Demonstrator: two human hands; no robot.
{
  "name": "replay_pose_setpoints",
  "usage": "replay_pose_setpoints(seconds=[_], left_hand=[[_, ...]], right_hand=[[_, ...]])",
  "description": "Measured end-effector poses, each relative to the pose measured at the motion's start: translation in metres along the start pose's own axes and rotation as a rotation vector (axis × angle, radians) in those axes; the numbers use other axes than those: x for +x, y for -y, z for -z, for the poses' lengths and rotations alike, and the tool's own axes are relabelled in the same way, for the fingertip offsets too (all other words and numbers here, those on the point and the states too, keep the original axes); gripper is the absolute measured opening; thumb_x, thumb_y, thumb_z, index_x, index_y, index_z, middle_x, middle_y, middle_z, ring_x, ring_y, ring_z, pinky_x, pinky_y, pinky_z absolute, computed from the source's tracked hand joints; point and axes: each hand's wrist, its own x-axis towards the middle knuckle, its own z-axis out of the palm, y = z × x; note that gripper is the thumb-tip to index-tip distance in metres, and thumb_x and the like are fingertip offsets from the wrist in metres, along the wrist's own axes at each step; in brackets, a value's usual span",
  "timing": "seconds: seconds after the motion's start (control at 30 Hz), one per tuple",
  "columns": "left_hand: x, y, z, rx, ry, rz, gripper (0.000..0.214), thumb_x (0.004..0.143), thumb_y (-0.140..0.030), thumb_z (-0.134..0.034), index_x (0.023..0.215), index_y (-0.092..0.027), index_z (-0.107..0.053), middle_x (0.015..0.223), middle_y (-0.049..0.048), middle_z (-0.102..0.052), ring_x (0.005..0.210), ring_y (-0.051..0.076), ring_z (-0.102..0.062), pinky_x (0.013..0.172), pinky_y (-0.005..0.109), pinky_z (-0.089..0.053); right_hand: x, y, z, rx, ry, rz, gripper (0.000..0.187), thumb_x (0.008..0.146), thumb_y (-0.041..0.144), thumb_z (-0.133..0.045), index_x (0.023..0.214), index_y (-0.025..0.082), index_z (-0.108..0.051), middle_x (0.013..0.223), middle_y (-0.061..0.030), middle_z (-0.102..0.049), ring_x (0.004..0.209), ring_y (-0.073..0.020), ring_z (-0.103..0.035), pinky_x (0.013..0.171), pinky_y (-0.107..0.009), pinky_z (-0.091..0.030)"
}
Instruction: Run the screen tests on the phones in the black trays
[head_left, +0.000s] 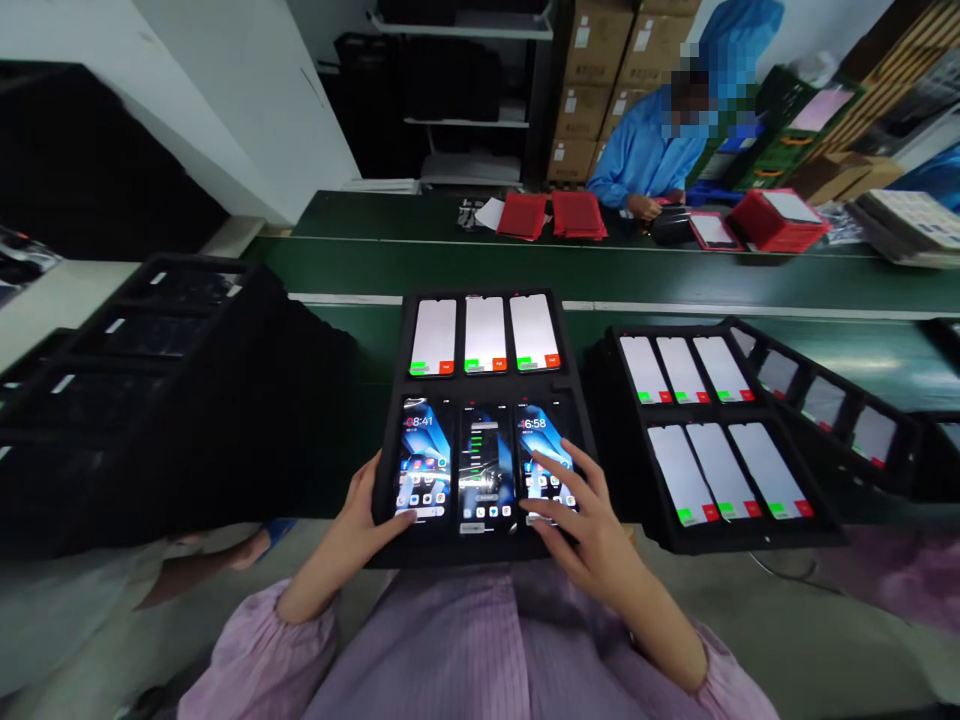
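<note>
A black foam tray (390,420) in front of me holds two rows of three phones. The back row shows white screens (484,335) with green and red buttons. The front row shows home screens. My left hand (367,525) rests at the tray's near left corner, thumb touching the bottom of the left phone (424,455). My right hand (585,520) lies spread over the right phone (544,445), fingers stretched out, fingertips on its screen. The middle phone (484,465) lies untouched between them. Neither hand holds anything.
A second tray (637,440) of white-screen phones sits to the right, with another tilted tray (832,400) behind it. A stack of empty black trays (150,400) stands at left. Beyond the green conveyor (450,265), a person in blue (645,150) works near red trays (577,215).
</note>
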Motion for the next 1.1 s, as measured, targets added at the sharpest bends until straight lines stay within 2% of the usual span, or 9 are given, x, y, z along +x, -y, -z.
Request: replay_pose_setpoints(seconds=[0.1,0.27,0.4,0.47,0.6,0.77,0.93,1.1], left_hand=[[0.004,-0.001,-0.003,0.018,-0.041,0.038,0.092,0.060,-0.054,-0.079,0.142,-0.021,-0.054,0.146,0.0148,-0.056,0.147,0.038,-0.047,0.124,0.056,-0.036],[0.007,0.000,-0.005,0.031,-0.099,0.032,0.091,0.060,-0.055,-0.079,0.141,-0.023,-0.055,0.147,0.0140,-0.056,0.147,0.038,-0.047,0.124,0.055,-0.037],[0.004,-0.002,-0.002,-0.010,-0.031,0.055,0.092,0.065,-0.056,-0.079,0.146,-0.024,-0.050,0.148,0.0135,-0.056,0.147,0.037,-0.048,0.123,0.054,-0.039],[0.002,-0.003,-0.001,-0.055,-0.004,0.078,0.093,0.067,-0.056,-0.078,0.148,-0.023,-0.048,0.152,0.0141,-0.054,0.149,0.036,-0.047,0.124,0.052,-0.038],[0.000,-0.004,0.003,-0.126,0.023,0.094,0.089,0.072,-0.055,-0.076,0.150,-0.025,-0.047,0.157,0.0131,-0.051,0.152,0.033,-0.043,0.126,0.049,-0.036],[0.004,-0.014,0.011,-0.193,0.064,0.160,0.085,0.076,-0.052,-0.074,0.152,-0.025,-0.048,0.161,0.0129,-0.048,0.153,0.033,-0.043,0.125,0.047,-0.037],[0.009,-0.034,0.011,-0.265,0.005,0.192,0.078,0.079,-0.050,-0.071,0.150,-0.027,-0.051,0.161,0.0108,-0.049,0.150,0.032,-0.047,0.123,0.046,-0.041],[0.025,-0.041,0.001,-0.184,-0.103,0.137,0.068,0.075,-0.044,-0.069,0.139,-0.024,-0.057,0.150,0.0125,-0.055,0.149,0.032,-0.046,0.126,0.048,-0.036]], right_hand=[[-0.010,-0.010,0.012,0.002,-0.055,-0.030,0.026,0.100,0.018,-0.057,0.103,0.025,-0.081,0.148,-0.0087,-0.065,0.149,-0.0355,-0.044,0.108,-0.058,-0.057],[-0.023,-0.011,0.021,-0.006,-0.014,-0.025,0.026,0.099,0.019,-0.057,0.093,0.024,-0.083,0.143,-0.0099,-0.068,0.144,-0.0360,-0.050,0.103,-0.057,-0.060],[-0.025,-0.009,0.018,-0.016,0.043,-0.043,0.024,0.098,0.019,-0.060,0.093,0.025,-0.083,0.144,-0.0097,-0.067,0.145,-0.0368,-0.049,0.103,-0.058,-0.060],[-0.024,-0.009,0.014,-0.056,0.031,-0.084,0.025,0.099,0.019,-0.059,0.096,0.026,-0.083,0.147,-0.0090,-0.065,0.147,-0.0372,-0.047,0.106,-0.059,-0.058],[-0.020,-0.013,0.008,-0.127,-0.043,-0.172,0.025,0.102,0.022,-0.057,0.100,0.026,-0.082,0.153,-0.0087,-0.059,0.152,-0.0384,-0.040,0.108,-0.062,-0.056],[-0.012,-0.014,0.007,-0.083,-0.074,-0.160,0.026,0.104,0.022,-0.054,0.103,0.024,-0.080,0.153,-0.0093,-0.059,0.152,-0.0365,-0.038,0.110,-0.061,-0.055],[0.008,-0.007,0.002,-0.050,-0.046,-0.157,0.026,0.102,0.025,-0.056,0.118,0.025,-0.076,0.157,-0.0111,-0.055,0.154,-0.0383,-0.036,0.114,-0.065,-0.049],[0.027,0.001,-0.013,-0.054,0.033,-0.097,0.025,0.100,0.027,-0.062,0.119,0.022,-0.076,0.159,-0.0139,-0.052,0.156,-0.0404,-0.031,0.114,-0.062,-0.050]])
